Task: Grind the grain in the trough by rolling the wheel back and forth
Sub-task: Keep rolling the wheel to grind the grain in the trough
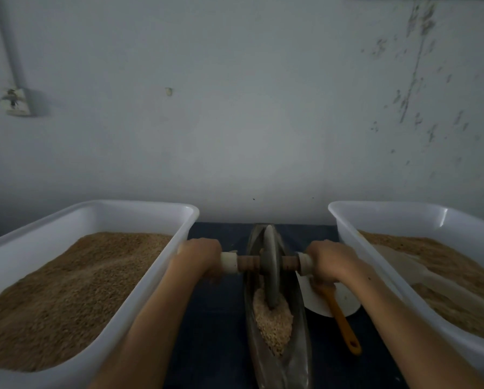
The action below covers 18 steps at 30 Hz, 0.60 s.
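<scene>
The narrow grey boat-shaped trough (pixel 277 346) lies lengthwise at the dark surface's near edge, pale grain (pixel 273 318) inside, so the left hand (pixel 200 255) and right hand (pixel 326 259), fingers clenched around the axle's white grips, steady the upright grey disc wheel (pixel 271 265).

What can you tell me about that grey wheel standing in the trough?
The wheel is a thin grey disc, seemingly stone or metal, standing upright on edge in the narrow dark trough. A brown wooden axle runs through its centre, ending in pale handles. The left hand and right hand each grip one. Its lower rim presses into pale grain.
</scene>
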{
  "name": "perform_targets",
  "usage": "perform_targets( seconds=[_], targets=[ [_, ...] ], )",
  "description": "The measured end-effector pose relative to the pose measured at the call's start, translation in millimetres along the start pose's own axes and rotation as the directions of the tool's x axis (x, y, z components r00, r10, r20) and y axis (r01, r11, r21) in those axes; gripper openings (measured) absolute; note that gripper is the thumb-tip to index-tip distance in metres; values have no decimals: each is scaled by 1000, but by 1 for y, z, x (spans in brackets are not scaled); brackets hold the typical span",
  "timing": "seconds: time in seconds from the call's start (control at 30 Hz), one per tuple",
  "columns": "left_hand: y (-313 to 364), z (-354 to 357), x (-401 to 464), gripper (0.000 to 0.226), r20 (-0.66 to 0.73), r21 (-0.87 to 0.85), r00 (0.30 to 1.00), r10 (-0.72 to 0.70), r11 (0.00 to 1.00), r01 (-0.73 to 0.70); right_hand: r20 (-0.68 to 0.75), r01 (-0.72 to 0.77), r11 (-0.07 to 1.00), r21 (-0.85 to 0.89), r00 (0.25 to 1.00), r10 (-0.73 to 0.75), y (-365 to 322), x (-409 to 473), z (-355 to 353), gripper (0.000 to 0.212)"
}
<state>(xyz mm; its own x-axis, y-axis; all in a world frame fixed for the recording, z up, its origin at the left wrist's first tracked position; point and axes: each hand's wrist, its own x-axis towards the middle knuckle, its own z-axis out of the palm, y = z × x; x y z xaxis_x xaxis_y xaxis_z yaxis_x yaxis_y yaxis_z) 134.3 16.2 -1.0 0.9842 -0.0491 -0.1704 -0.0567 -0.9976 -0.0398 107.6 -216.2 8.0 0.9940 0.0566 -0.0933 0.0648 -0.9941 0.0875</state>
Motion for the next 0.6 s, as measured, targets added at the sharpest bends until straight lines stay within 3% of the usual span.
perform_targets(
  seconds=[0.07,0.17,0.3,0.43,0.5,0.6],
  targets=[
    [0,5,4,32,-154,6,988,-17,1000,18,-233,-2,1000,20,972,7,-2,2,9,10],
    [2,12,8,22,-298,-14,954,-30,1000,28,-509,24,998,50,861,4,-5,7,24,15],
    [4,17,6,18,-362,-22,931,-54,999,49,-607,-2,1000,9,795,7,-7,9,32,15],
    [3,11,3,25,-257,24,965,-54,998,62,-494,16,1000,4,870,-11,-3,9,25,24],
    [2,5,0,33,-143,42,989,-43,998,49,-319,17,999,-37,947,-28,0,8,16,11],
    [2,-3,-5,40,72,55,997,-11,998,7,35,25,999,-27,999,-24,4,4,0,24]
  ],
)
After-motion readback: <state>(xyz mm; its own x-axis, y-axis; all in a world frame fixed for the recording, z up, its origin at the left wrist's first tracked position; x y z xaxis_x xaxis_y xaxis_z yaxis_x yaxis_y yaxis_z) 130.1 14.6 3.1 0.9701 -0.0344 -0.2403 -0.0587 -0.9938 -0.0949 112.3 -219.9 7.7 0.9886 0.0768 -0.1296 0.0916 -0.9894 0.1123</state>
